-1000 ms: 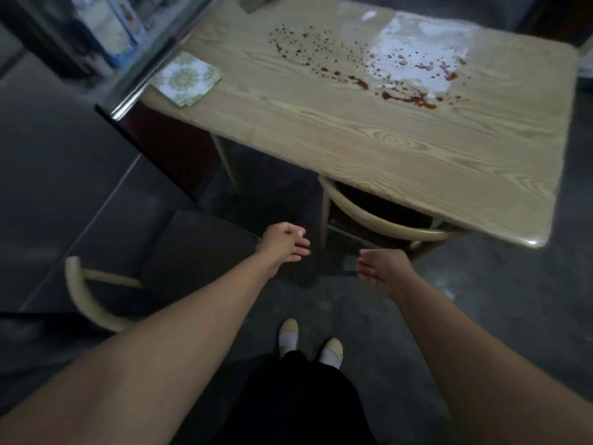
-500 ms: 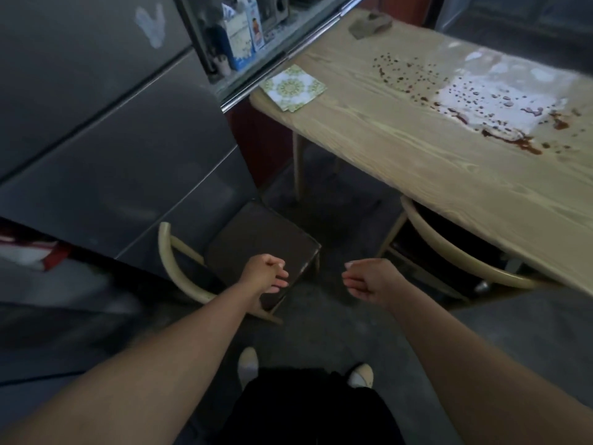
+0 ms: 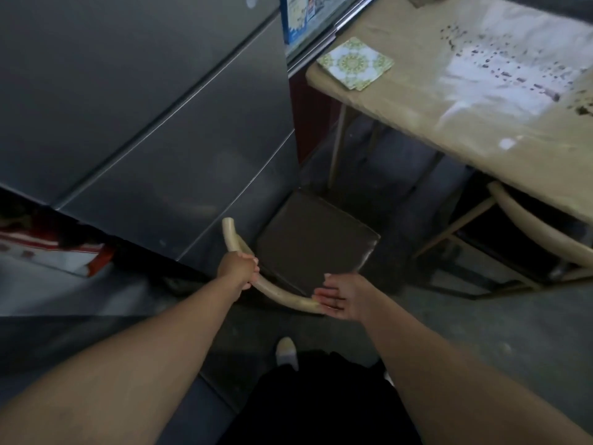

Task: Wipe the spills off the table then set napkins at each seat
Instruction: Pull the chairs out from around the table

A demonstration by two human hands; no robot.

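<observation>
The left hand point(image 3: 239, 266) is curled closed around the curved pale wooden backrest point(image 3: 272, 292) of a chair, fingers wrapped over the smooth bent rail. Just right of it, the right hand point(image 3: 340, 297) lies spread open, palm against the rail's other end; it seems to touch the wood without gripping, though blur makes that hard to judge. Between and just beyond the two hands sits the chair's square dark seat point(image 3: 316, 240), matte and flat, with a scuffed pale corner. Up and left of the left hand stands a tall grey cabinet point(image 3: 134, 101) with a smooth, dull sheen. Well beyond the right hand, to its upper right, the light wooden table point(image 3: 417, 101) carries a small stack of square napkins point(image 3: 355, 63) with a green and white floral print near its corner. Farther right on the tabletop, dark spills point(image 3: 500, 64) lie scattered in droplets across a glossy glare patch.
</observation>
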